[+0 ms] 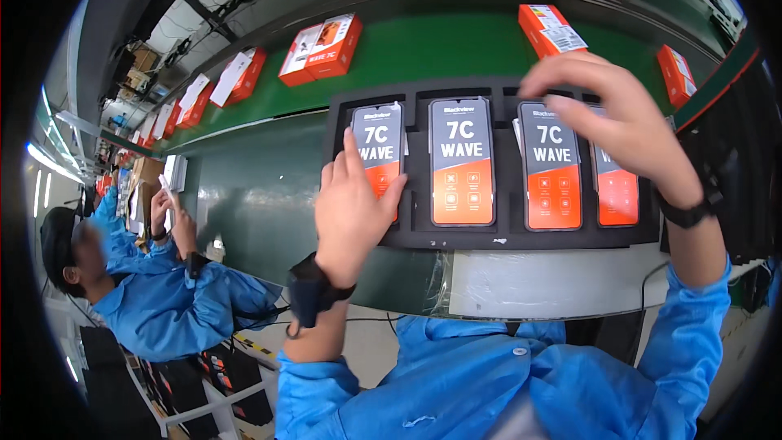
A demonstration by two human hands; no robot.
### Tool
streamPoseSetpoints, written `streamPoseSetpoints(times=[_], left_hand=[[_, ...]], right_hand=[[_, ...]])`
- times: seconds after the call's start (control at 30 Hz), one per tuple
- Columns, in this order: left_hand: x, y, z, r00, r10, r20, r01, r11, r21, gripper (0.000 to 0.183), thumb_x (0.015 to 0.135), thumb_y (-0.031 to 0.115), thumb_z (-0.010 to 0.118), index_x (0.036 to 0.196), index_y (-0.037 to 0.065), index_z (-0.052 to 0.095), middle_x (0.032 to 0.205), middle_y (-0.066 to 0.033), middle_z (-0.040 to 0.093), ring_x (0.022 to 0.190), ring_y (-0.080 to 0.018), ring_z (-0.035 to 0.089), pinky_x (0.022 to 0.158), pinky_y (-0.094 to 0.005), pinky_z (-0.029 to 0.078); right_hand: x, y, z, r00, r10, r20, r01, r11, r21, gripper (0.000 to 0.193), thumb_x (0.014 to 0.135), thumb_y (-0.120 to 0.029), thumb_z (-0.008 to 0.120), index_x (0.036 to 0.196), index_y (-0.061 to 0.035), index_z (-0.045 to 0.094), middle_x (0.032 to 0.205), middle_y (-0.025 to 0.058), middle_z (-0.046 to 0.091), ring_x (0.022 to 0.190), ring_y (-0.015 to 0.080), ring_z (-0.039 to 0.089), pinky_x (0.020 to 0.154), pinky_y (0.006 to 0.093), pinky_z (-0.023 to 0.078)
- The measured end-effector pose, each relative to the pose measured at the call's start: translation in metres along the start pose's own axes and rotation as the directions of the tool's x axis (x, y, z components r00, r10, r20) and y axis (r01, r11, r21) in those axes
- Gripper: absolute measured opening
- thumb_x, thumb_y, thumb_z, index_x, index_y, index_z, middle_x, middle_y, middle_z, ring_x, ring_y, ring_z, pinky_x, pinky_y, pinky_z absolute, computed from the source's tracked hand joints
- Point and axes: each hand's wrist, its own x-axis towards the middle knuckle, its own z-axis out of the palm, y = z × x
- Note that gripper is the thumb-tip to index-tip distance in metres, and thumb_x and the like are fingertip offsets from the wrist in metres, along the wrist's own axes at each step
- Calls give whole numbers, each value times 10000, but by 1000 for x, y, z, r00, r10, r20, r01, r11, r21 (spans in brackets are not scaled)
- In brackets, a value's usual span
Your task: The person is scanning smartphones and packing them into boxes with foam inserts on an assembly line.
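Observation:
Four-slot black foam tray (489, 235) lies before me with smartphones in a row, each with a grey and orange screen film. My left hand (355, 208) rests over the leftmost phone (380, 143), fingers stretched and thumb apart; it hides the phone's lower left part. Beside that phone lies a second phone (462, 163), fully visible. My right hand (623, 118) hovers over the two right phones, its fingers curved and apart with nothing seen between them. It covers the top of the rightmost phone (617, 200) and reaches over the upper edge of the third phone (552, 171).
Beyond the tray, a green conveyor belt (440, 41) carries orange boxes, including an open box (322, 49) and a box (551, 30) at the right. At left, a co-worker in blue (179, 301) handles a pale thin item. A white sheet (538, 281) lies along the bench's near edge.

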Motion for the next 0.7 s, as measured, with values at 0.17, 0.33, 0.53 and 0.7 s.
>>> streamPoseSetpoints(times=[0.17, 0.33, 0.53, 0.7], left_hand=[[35, 27, -5, 954, -252, 164, 226, 961, 159, 935, 706, 402, 740, 1410, -29, 302, 1050, -216, 570, 1030, -361, 567, 814, -419, 515], [25, 15, -5, 971, -220, 95, 224, 974, -30, 984, 648, 304, 776, 1430, -9, 267, 1138, -262, 508, 1044, -411, 540, 890, -428, 478], [29, 7, 6, 984, -180, -20, 175, 975, -137, 967, 651, 236, 765, 1441, 9, 255, 1155, -254, 491, 1051, -384, 529, 924, -419, 455], [14, -5, 1, 986, -139, -93, 103, 944, -313, 997, 638, 147, 757, 1465, 13, 217, 1181, -211, 476, 1010, -302, 541, 901, -388, 466]], right_hand=[[64, 12, 61, 994, 55, 95, -46, 994, -97, 219, 820, -172, 579, 956, -27, 672, 934, 130, 670, 953, 282, 620, 849, 355, 483], [75, 27, 90, 999, -36, -21, 32, 981, -191, 221, 784, -169, 566, 922, -43, 685, 911, 123, 695, 875, 299, 650, 773, 392, 513], [77, 42, 100, 998, 7, -68, -13, 996, -84, 233, 787, -166, 581, 957, -43, 682, 914, 119, 696, 874, 293, 650, 779, 397, 512], [78, 42, 108, 999, 47, -1, -47, 994, -100, 235, 814, -201, 630, 1000, -66, 677, 967, 95, 671, 962, 277, 604, 851, 382, 477]])
